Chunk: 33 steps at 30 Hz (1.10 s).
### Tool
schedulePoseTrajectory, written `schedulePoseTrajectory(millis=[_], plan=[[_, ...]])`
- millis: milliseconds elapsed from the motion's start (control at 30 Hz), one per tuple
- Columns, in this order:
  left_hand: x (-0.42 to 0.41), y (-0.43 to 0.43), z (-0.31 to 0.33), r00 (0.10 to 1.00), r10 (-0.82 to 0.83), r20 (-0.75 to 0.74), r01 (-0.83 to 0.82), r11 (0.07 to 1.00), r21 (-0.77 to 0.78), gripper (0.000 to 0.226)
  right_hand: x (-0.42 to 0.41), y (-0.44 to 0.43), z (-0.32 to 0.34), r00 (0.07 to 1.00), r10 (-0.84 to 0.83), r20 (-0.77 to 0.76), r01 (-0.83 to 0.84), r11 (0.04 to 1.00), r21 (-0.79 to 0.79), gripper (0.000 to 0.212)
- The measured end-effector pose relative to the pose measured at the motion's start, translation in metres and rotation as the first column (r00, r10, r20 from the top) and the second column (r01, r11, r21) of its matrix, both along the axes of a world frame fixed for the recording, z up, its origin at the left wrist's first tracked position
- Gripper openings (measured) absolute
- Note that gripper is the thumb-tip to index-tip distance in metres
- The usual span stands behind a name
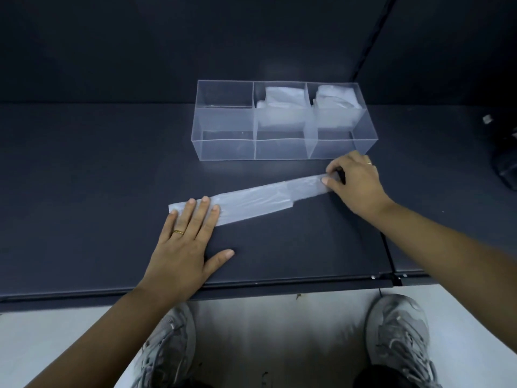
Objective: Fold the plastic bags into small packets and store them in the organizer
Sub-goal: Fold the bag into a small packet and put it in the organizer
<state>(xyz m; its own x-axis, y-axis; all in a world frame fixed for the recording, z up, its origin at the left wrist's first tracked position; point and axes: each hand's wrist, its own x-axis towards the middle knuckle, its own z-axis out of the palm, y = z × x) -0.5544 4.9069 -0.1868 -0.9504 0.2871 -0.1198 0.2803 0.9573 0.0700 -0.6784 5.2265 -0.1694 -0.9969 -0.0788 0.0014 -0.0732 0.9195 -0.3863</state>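
A translucent plastic bag (260, 201), folded into a long narrow strip, lies slanted across the dark table. My left hand (186, 242) presses flat on the strip's left end with straight fingers. My right hand (355, 182) pinches the strip's right end between thumb and fingers. Behind the strip stands a clear organizer (223, 148) with three compartments. The middle compartment holds a folded bag packet (282, 103), the right one holds another packet (337, 103), and the left compartment shows nothing inside.
The dark table (84, 177) has its front edge near my body, with a seam running down its right side. A black object (506, 163) sits at the far right edge. My shoes show below the table on the pale floor.
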Motion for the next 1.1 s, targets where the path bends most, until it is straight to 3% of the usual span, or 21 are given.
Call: schedulePoseTrajectory(millis=[67, 167, 267, 333, 433, 567, 667, 700, 767, 833, 900, 967, 1100], plan=[[-0.004, -0.006, -0.002, 1.000, -0.020, 0.008, 0.020, 1.000, 0.014, 0.083, -0.001, 0.001, 0.004, 0.999, 0.041, 0.027, -0.042, 0.999, 0.011, 0.009], [-0.013, -0.017, -0.005, 0.999, -0.055, 0.000, 0.055, 0.998, 0.030, 0.083, 0.013, 0.008, 0.012, 0.996, 0.068, 0.063, -0.062, 0.993, -0.096, 0.012], [-0.027, -0.021, -0.001, 0.995, -0.098, -0.011, 0.098, 0.994, 0.045, 0.084, 0.040, 0.018, 0.023, 0.960, -0.044, 0.275, 0.143, 0.925, -0.352, 0.014], [-0.030, -0.008, 0.004, 0.990, -0.137, -0.017, 0.138, 0.986, 0.093, 0.088, 0.065, 0.022, 0.032, 0.876, -0.058, 0.479, 0.327, 0.802, -0.501, 0.009], [-0.011, 0.046, 0.010, 0.967, -0.251, -0.030, 0.251, 0.938, 0.239, 0.095, 0.102, 0.026, 0.047, 0.709, -0.005, 0.705, 0.521, 0.677, -0.520, 0.020], [0.034, 0.126, 0.017, 0.949, -0.311, -0.057, 0.300, 0.829, 0.472, 0.085, 0.137, 0.021, 0.074, 0.551, 0.212, 0.807, 0.587, 0.589, -0.556, 0.033], [0.042, 0.142, 0.032, 0.979, -0.175, -0.100, 0.195, 0.685, 0.702, 0.051, 0.143, 0.016, 0.089, 0.565, 0.368, 0.739, 0.523, 0.533, -0.665, 0.030], [0.041, 0.141, 0.037, 0.992, -0.118, -0.054, 0.116, 0.616, 0.779, 0.038, 0.139, 0.014, 0.090, 0.608, 0.369, 0.703, 0.482, 0.532, -0.696, 0.033], [0.034, 0.137, 0.049, 0.979, -0.054, 0.198, -0.153, 0.446, 0.882, 0.021, 0.130, 0.016, 0.088, 0.726, 0.332, 0.602, 0.362, 0.560, -0.745, 0.051], [0.022, 0.131, 0.059, 0.904, -0.042, 0.426, -0.401, 0.264, 0.877, 0.018, 0.117, 0.016, 0.082, 0.765, 0.401, 0.505, 0.234, 0.557, -0.797, 0.051], [0.006, 0.122, 0.062, 0.839, 0.000, 0.544, -0.540, 0.124, 0.833, 0.020, 0.107, 0.009, 0.071, 0.689, 0.535, 0.489, 0.134, 0.568, -0.812, 0.051], [-0.008, 0.113, 0.061, 0.746, -0.058, 0.663, -0.664, 0.006, 0.747, 0.023, 0.098, -0.003, 0.056, 0.647, 0.547, 0.531, 0.127, 0.609, -0.783, 0.048], [-0.024, 0.101, 0.049, 0.638, -0.138, 0.758, -0.770, -0.076, 0.634, 0.024, 0.089, -0.025, 0.031, 0.743, 0.346, 0.573, 0.200, 0.702, -0.684, 0.023]])
